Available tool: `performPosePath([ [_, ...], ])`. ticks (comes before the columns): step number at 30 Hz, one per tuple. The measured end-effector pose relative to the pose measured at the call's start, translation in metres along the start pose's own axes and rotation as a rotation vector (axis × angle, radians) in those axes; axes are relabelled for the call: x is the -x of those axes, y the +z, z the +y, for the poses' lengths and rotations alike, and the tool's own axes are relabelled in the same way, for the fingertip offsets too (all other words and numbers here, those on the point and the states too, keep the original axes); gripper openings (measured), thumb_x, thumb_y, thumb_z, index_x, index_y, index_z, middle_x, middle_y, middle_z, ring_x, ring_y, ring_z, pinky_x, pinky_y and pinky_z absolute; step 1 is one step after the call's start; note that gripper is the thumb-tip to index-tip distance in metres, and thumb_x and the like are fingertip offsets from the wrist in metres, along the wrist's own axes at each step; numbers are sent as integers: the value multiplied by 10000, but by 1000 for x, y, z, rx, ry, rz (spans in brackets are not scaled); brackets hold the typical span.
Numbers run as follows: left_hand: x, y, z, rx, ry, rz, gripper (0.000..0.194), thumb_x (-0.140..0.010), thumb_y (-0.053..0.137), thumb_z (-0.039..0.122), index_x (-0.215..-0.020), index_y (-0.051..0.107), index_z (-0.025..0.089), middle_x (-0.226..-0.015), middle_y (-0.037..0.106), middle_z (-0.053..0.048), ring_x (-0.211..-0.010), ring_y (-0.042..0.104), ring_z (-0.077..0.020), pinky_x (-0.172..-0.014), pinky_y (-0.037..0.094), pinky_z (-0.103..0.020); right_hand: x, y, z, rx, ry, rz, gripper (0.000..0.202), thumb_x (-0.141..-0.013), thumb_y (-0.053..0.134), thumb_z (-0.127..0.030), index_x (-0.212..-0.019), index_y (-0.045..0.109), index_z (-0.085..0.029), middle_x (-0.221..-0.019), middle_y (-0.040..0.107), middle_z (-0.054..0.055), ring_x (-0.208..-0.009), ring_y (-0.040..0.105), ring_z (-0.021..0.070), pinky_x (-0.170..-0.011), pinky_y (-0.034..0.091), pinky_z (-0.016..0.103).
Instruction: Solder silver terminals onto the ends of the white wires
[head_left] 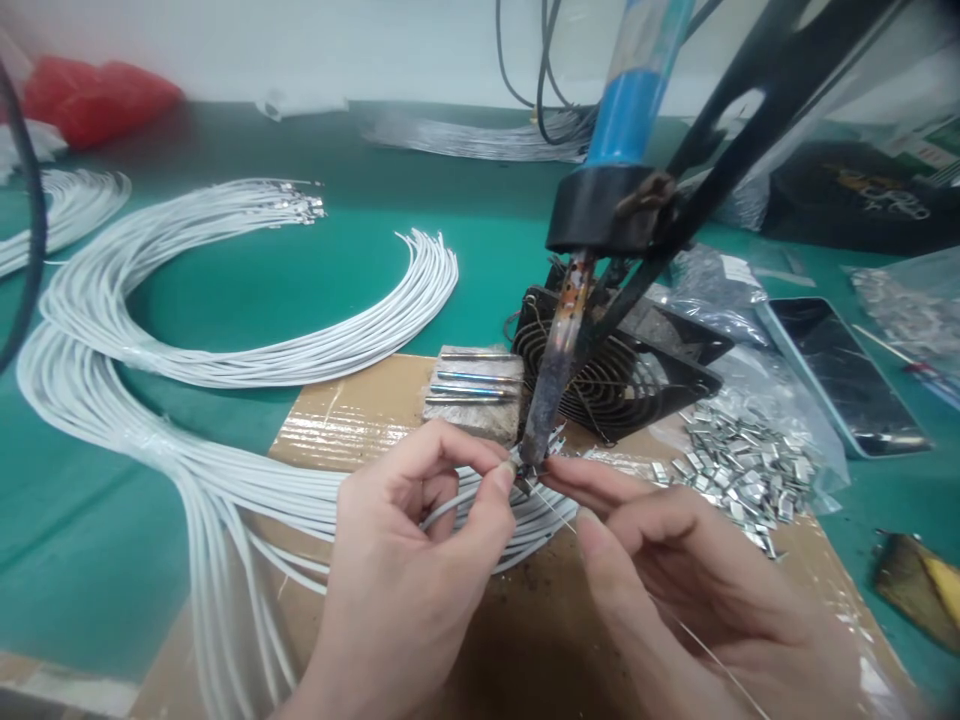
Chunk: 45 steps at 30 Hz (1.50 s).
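So the left hand's (420, 560) fingers are pinching one white cable (442, 511), and the right hand's (697, 570) fingers have a thin wire (556, 513), both right at the soldering iron's (553, 370) tip. Can't tell what's actually touching there. Little metal clips (750, 470) are piled off to the right, black fan (622, 390) behind the iron, and a red bag (97, 100) way back on the bench (495, 260).

The table (495, 220) is being viewed by one head-worn camera, faced forward and down; the hands (420, 550) are being shown close in front, and the pale wall (420, 55) is being taken in beyond.
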<state>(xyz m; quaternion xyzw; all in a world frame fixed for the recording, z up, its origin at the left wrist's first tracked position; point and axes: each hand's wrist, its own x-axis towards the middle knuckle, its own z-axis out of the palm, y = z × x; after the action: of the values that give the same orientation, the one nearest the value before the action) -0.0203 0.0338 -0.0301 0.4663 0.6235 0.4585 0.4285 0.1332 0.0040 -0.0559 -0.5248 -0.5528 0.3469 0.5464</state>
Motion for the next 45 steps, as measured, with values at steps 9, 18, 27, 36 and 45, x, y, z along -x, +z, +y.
performPosePath([
  [9, 0, -2, -2, -7, -3, 4, 123, -832, 747, 229, -711, 731, 226, -760, 759, 20, -516, 465, -71, -453, 366, -160, 1, 2, -3, -18, 8, 2, 241, -1015, 675, -136, -811, 650, -261, -1204, 844, -56, -1064, 825, 108, -936, 594, 91],
  [18, 2, -1, -2, -43, -18, -9, 127, -843, 732, 257, -721, 723, 223, -678, 672, 34, -502, 432, -72, -441, 344, -163, 3, 0, 1, -3, 43, 16, 239, -1011, 681, -158, -799, 654, -265, -1192, 851, -53, -1058, 828, 116, -900, 602, 88],
  [27, 3, -1, -1, -25, -72, -11, 132, -846, 725, 272, -728, 715, 214, -603, 594, 48, -499, 410, -80, -444, 317, -156, 4, 8, -9, -108, 164, 76, 259, -997, 700, -187, -751, 650, -249, -1147, 862, -34, -957, 841, 96, -835, 594, 47],
  [36, 7, 2, 1, 3, -92, -9, 92, -794, 746, 232, -713, 707, 211, -663, 658, 29, -509, 406, -76, -455, 312, -153, 3, 12, -9, -136, 215, 145, 270, -988, 708, -220, -728, 642, -249, -1125, 861, -24, -954, 840, 103, -806, 596, 45],
  [45, 5, 0, -1, -4, -47, 13, 91, -808, 745, 219, -721, 720, 214, -701, 710, 20, -492, 439, -63, -442, 340, -132, -2, 2, -5, -80, 102, 34, 236, -954, 742, -164, -735, 700, -241, -1139, 868, 25, -940, 859, 188, -768, 652, 122],
])
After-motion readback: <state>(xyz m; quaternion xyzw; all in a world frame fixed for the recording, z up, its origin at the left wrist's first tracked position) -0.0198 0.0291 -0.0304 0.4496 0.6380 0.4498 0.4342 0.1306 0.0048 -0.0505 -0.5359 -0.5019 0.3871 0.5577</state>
